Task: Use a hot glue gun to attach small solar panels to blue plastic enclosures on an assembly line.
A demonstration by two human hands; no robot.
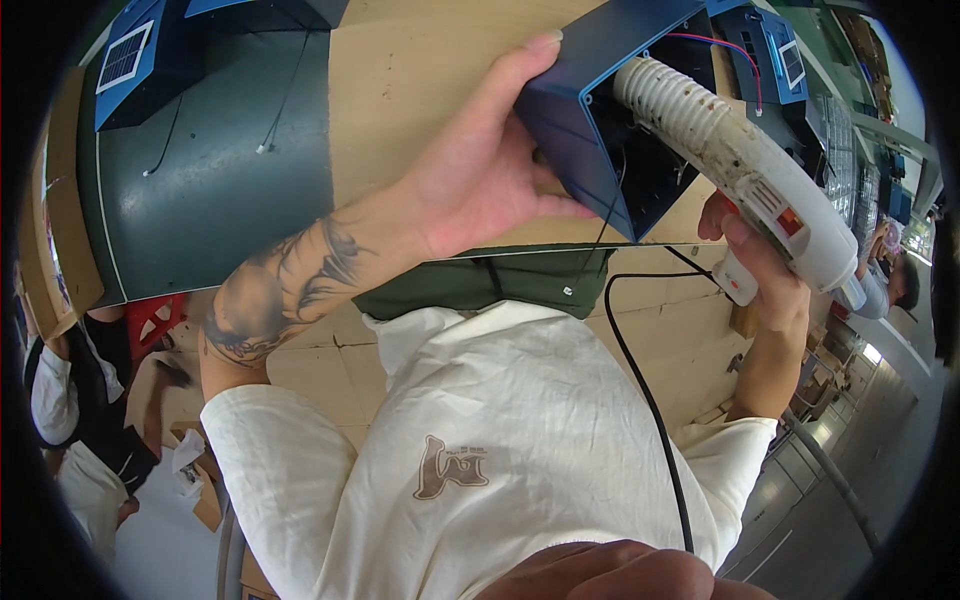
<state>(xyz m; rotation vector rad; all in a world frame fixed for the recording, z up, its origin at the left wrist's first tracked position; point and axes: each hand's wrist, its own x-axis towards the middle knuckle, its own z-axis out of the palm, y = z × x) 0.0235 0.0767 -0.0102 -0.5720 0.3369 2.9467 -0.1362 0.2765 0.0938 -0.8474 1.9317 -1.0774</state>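
Observation:
My left hand [490,175] grips a dark blue box-shaped housing [575,120] from its left side, thumb on the upper face and fingers beneath. The housing is tilted, with its open side facing right. In my right hand [765,260] is a white heat gun [765,175], its body stained and its ribbed nozzle [670,100] at the open side of the housing. A thin black lead with a small white connector [568,291] hangs below the housing. The housing's inside is dark and partly hidden by the nozzle.
More blue housings with small solar panels stand at the far left [125,60] and far right [780,65], with loose leads. Cardboard [400,90] covers part of the green tabletop [220,190]. The gun's black cord [640,370] runs down past my body. Other people are at both sides.

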